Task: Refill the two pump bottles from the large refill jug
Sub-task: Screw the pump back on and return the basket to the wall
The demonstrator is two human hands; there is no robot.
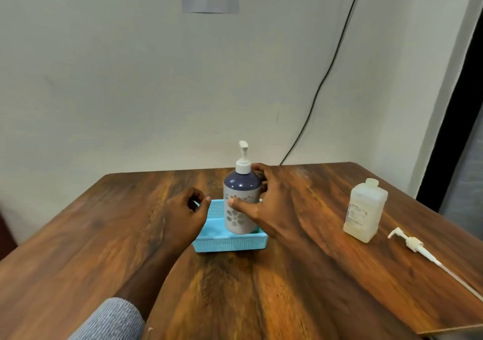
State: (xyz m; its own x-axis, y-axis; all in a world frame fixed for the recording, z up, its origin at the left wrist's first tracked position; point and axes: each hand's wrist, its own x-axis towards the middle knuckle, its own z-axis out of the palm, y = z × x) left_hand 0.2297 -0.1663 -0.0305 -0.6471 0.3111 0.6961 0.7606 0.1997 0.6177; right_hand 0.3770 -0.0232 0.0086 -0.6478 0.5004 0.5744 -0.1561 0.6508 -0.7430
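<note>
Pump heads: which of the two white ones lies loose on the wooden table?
The white pump head with long dip tube, right of the translucent bottle; the other tops the blue-grey bottle.

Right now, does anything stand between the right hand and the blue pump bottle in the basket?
Nothing visible. The right hand already wraps round the blue pump bottle, which stands in the blue basket; the left hand holds the basket's left rim.
</note>
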